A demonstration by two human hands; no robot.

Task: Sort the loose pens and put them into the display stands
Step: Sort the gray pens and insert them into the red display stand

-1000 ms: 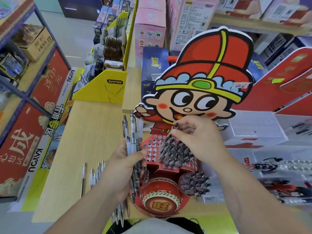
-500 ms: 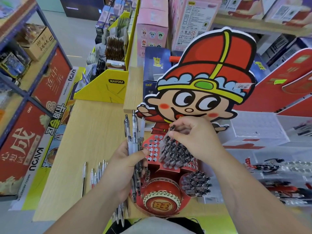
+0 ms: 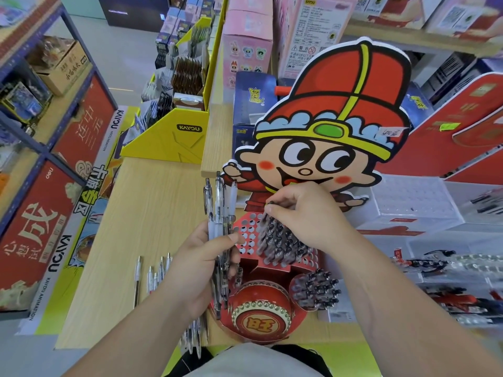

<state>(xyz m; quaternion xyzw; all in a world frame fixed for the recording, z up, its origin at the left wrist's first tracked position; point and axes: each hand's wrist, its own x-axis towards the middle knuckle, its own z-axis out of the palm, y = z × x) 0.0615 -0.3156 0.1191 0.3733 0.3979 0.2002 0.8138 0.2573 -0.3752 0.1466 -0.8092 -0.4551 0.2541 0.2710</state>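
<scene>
A red cartoon display stand with a holed top panel stands on the wooden counter. Many dark pens fill its holes, and a side cup holds more. My left hand grips a bundle of clear pens upright, just left of the stand. My right hand is above the holed panel and pinches the top of one dark pen at the back row. Several loose pens lie on the counter to the left of my left arm.
A big cartoon head board rises behind the stand. A yellow card display sits at the back left, clear trays with pens at the right. Pink boxes stand on the raised shelf behind. Blue shelving lines the left.
My right hand has sunk a little toward the holed panel with the dark pen. My left hand and its bundle have stayed in place.
</scene>
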